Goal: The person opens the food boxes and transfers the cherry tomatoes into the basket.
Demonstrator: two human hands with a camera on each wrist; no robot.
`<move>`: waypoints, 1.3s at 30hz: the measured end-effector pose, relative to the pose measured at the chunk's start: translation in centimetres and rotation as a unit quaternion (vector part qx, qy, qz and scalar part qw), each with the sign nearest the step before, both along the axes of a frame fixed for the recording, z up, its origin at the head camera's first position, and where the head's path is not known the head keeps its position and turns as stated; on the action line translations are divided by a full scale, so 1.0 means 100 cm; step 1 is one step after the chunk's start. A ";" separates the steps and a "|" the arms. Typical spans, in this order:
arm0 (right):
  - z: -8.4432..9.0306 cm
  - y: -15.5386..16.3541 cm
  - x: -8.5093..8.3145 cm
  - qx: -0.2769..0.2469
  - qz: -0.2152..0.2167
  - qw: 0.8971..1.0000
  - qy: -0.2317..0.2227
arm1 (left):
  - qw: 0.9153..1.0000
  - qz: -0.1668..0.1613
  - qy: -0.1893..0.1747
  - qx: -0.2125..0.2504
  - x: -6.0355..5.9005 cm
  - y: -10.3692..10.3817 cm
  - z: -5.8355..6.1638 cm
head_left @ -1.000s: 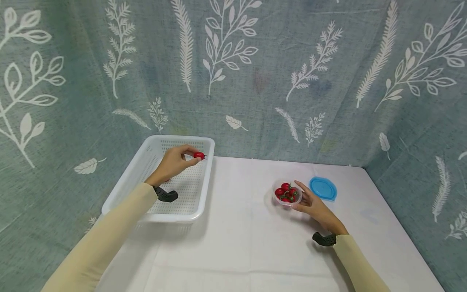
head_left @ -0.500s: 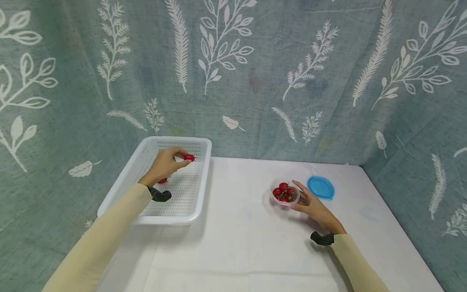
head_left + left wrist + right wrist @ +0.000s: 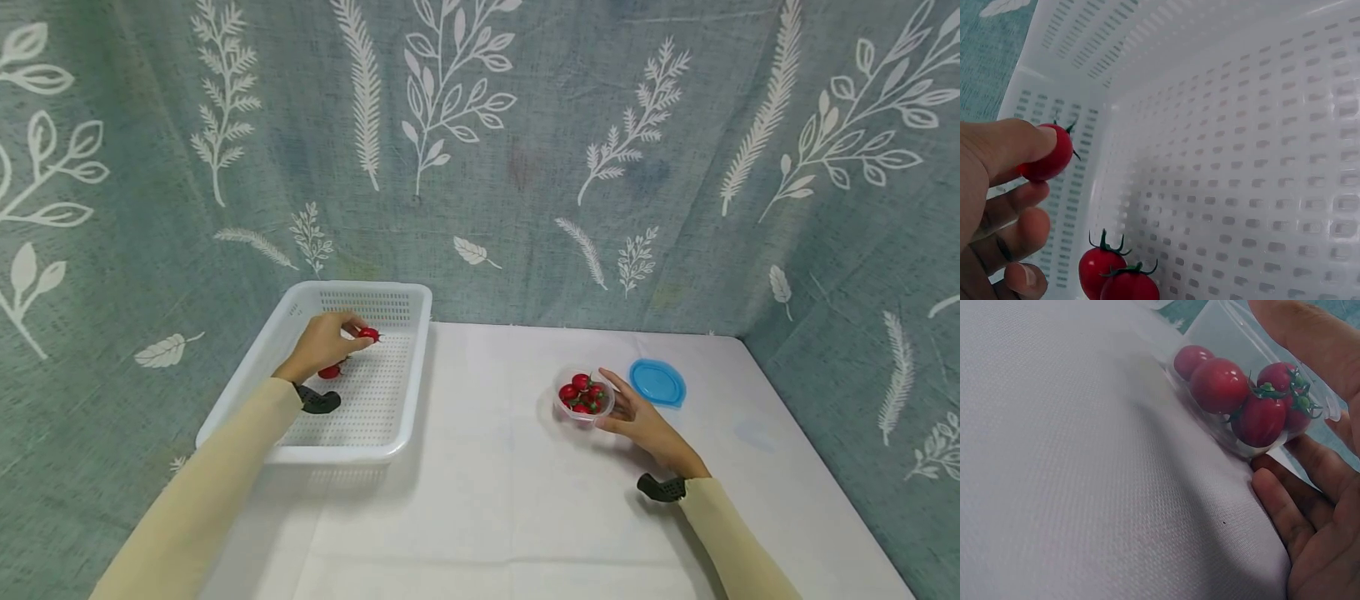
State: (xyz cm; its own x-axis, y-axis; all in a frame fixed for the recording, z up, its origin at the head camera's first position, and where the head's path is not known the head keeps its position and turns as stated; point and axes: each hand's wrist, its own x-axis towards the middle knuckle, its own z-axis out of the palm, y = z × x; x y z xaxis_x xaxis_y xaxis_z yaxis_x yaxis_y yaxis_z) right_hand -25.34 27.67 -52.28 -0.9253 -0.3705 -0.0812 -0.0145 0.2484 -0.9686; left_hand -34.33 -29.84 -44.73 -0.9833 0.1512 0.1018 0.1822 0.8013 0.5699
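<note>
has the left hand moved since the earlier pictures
Yes. Against the white perforated basket, the left hand, pinching a cherry tomato, has shifted left, away from its right side, and slightly down in the head view.

Cherry tomatoes [image 3: 1219, 385], red, green-stemmed.
One tomato [image 3: 1054, 159] held above white basket [image 3: 421, 358] floor; loose pair [image 3: 1119, 280] inside, close together; several in upright clear tub [image 3: 1210, 330].

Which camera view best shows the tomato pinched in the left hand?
The left wrist view: the pinched tomato appears much larger and clearer there, though the fingers cover part of it. The head view shows it small, in the left hand. The right wrist view doesn't show it.
</note>
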 end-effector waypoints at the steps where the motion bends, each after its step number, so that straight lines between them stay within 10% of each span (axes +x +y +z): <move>1: 0.000 0.000 0.000 -0.001 0.001 1.000 0.001 | 1.000 0.002 -0.004 -0.003 0.000 -0.001 -0.001; 22: -0.001 -0.003 -0.002 -0.001 0.006 1.000 0.007 | 0.993 -0.002 -0.041 -0.109 0.006 -0.005 -0.007; 39: -0.002 -0.001 -0.001 0.000 0.005 1.000 0.006 | 0.999 -0.048 0.019 -0.005 0.010 0.036 0.031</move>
